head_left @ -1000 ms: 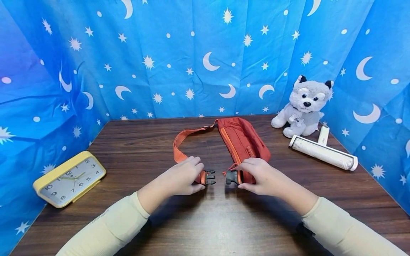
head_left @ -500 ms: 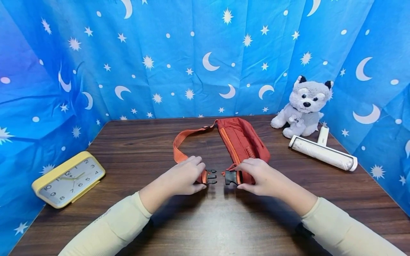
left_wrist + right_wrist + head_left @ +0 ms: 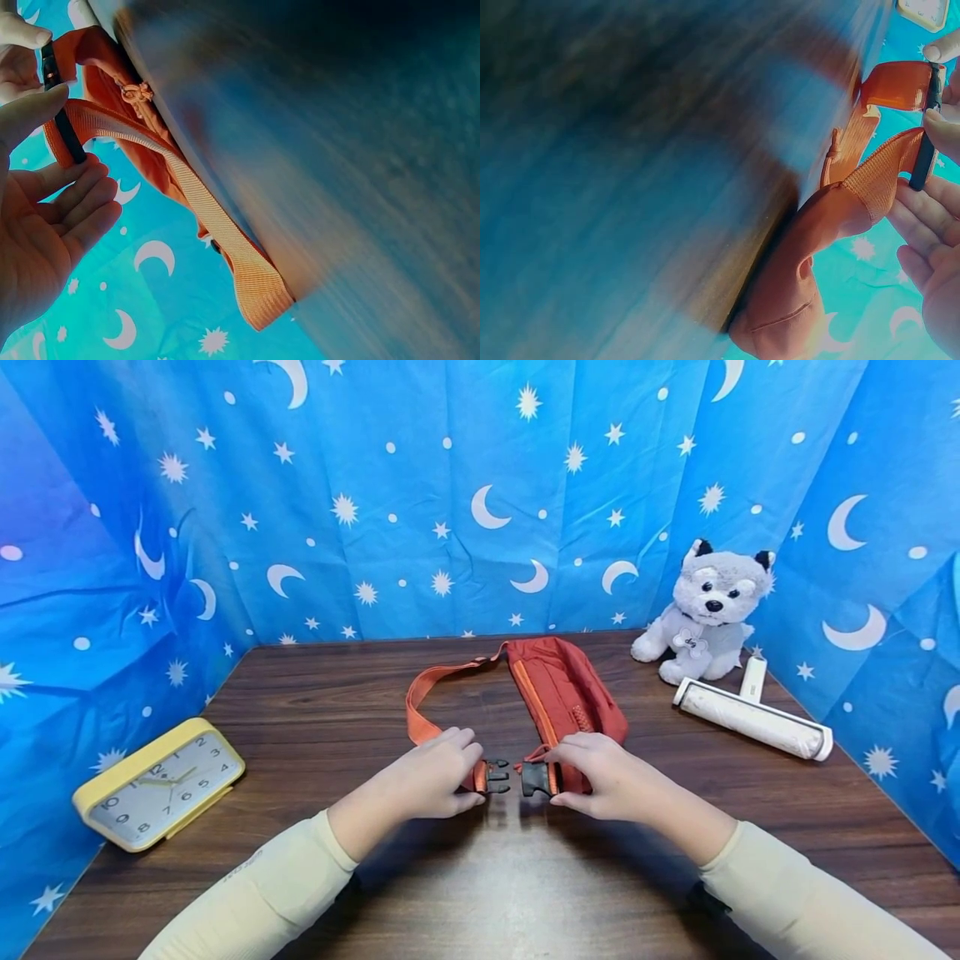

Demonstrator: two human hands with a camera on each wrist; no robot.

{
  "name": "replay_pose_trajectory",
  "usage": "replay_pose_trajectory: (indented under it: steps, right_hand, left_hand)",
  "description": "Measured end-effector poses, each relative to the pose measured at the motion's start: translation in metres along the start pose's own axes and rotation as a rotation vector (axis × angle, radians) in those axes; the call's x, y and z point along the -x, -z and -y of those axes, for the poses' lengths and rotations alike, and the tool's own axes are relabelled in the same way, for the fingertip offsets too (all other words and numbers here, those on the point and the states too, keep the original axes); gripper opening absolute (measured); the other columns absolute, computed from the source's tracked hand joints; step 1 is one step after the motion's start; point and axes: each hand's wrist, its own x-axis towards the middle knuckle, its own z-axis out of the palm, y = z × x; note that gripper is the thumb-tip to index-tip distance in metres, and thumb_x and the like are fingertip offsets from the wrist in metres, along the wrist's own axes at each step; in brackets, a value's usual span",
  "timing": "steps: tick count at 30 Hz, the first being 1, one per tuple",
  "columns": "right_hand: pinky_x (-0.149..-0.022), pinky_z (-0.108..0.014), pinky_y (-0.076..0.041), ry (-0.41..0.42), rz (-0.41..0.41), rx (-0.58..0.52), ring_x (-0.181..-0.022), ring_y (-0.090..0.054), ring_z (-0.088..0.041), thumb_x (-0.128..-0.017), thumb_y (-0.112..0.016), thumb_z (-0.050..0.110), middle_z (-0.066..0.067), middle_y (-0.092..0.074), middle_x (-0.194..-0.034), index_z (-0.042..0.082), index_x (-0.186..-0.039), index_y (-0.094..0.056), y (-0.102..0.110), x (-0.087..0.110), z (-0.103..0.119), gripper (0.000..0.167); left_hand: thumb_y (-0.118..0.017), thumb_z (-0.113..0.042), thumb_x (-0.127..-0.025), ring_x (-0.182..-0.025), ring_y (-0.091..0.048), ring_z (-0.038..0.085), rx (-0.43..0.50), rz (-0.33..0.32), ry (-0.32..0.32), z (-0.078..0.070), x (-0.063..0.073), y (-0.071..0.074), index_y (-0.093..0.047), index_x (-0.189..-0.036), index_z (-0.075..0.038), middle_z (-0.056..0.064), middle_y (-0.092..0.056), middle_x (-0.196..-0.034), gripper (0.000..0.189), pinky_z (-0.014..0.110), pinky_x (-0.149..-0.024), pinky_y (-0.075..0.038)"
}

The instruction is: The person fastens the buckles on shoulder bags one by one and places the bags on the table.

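A red waist bag [image 3: 573, 685] lies on the table, its orange strap [image 3: 422, 693] looping out to the left. My left hand [image 3: 427, 777] pinches the black pronged buckle half [image 3: 497, 777] between thumb and fingers. Facing it, the black socket half of the buckle [image 3: 536, 779] is pinched by my right hand [image 3: 615, 777]. A narrow gap separates the prongs from the socket. In the left wrist view, the orange webbing [image 3: 202, 199] runs from the buckle down to the tabletop. The right wrist view shows the bag's end [image 3: 780, 300] beside the held socket half [image 3: 924, 161].
On the left stands a yellow alarm clock [image 3: 161, 785]. A grey plush dog [image 3: 708, 610] sits at the back right, with a white lint roller [image 3: 753, 718] in front of it. A blue star-and-moon cloth [image 3: 420, 543] surrounds the brown wooden table [image 3: 315, 693].
My right hand has moved slightly left with the socket half, and the gap between the buckle halves has narrowed. The bag's near end has shifted a little left too.
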Motion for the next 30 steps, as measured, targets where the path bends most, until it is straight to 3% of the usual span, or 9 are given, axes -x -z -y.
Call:
replay_pose_trajectory:
  steps: [30]
  right_hand:
    - [-0.079, -0.036, -0.047, 0.014, -0.016, -0.016, -0.086, -0.057, -0.014, -0.073, -0.08, 0.027, 0.0, -0.06, -0.094, 0.005, -0.103, -0.063, -0.0042, -0.0037, 0.0018, 0.041]
  left_hand:
    - [-0.071, -0.036, -0.081, -0.072, -0.038, 0.013, 0.003, -0.004, -0.017, -0.0058, -0.0032, 0.0, -0.057, -0.093, -0.007, -0.003, -0.041, -0.08, 0.034, 0.026, -0.061, -0.035]
